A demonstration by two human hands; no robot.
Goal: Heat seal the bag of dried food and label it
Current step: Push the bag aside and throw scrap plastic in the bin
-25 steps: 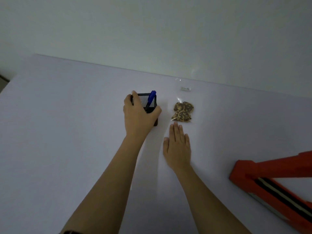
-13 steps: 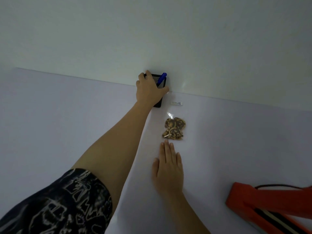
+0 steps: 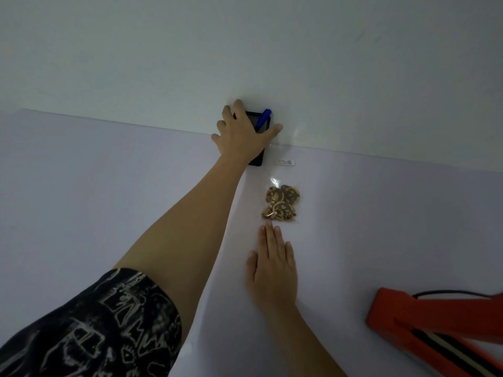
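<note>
A clear bag of brown dried food lies flat on the pale table, with a small white label at its far end. My right hand lies flat on the table, its fingertips just short of the bag's near edge. My left hand is stretched far forward. Its fingers are spread over a black mesh pen holder that stands against the wall. A blue marker sticks up out of the holder. The hand hides most of the holder.
A red heat sealer with a black cord lies at the lower right corner. The table's far edge meets a plain white wall just behind the holder.
My left hand has carried the pen holder from beside the bag to the far edge by the wall, and its fingers have spread apart. My right hand stays flat.
</note>
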